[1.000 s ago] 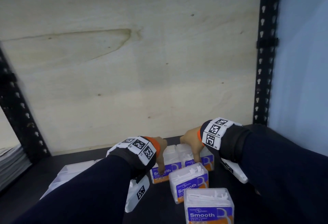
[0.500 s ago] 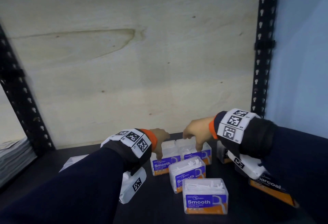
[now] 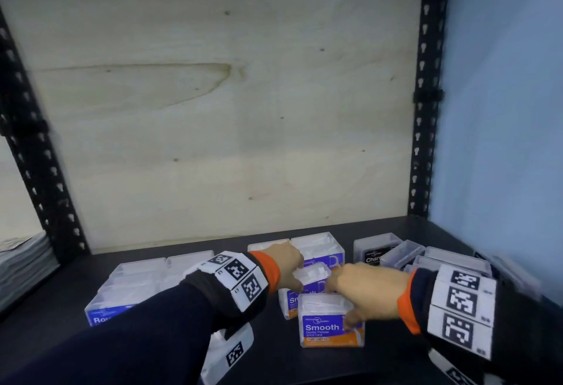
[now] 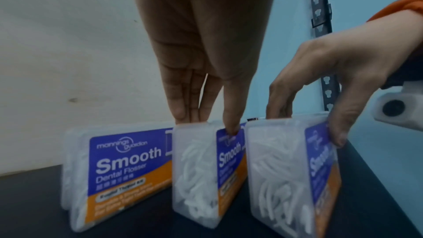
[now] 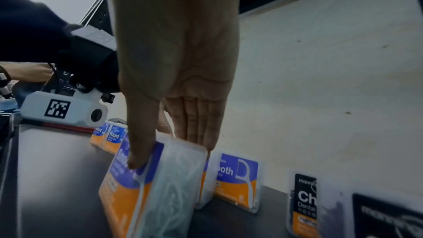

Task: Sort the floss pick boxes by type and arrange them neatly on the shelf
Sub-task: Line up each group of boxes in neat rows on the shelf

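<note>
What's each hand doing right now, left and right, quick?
Left hand: pinches the middle Smooth floss box, fingers behind, thumb on its label.
Right hand: grips the nearest Smooth floss box, thumb on front, fingers behind.

Bare shelf (image 3: 182,266) lies open behind the Round boxes (image 3: 122,287); Charcoal boxes (image 3: 396,255) seemingly crowd the right corner.
</note>
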